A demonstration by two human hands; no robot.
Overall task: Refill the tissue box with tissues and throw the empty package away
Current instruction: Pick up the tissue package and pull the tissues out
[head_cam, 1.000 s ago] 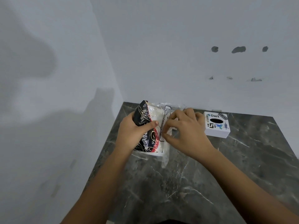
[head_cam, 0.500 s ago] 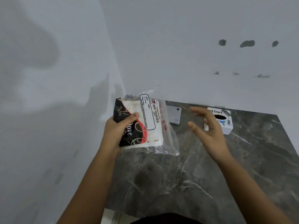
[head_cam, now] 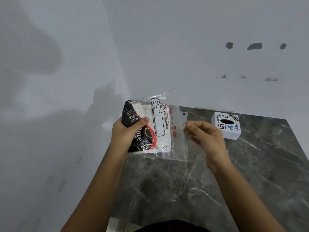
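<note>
A clear tissue pack with black-red print sits tilted mid-frame, off the counter. A white stickered tissue box stands right of it.

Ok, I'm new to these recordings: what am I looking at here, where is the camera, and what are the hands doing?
There is no machine: a person wears a wide-angle camera on the head, looking down at their own bare hands. The left hand grips a clear plastic tissue package with a black, red and white print, held up above the dark grey marble counter. The right hand pinches the package's loose clear edge. On the counter, by the wall, stands a small white cube tissue box with stickers and an oval slot.
</note>
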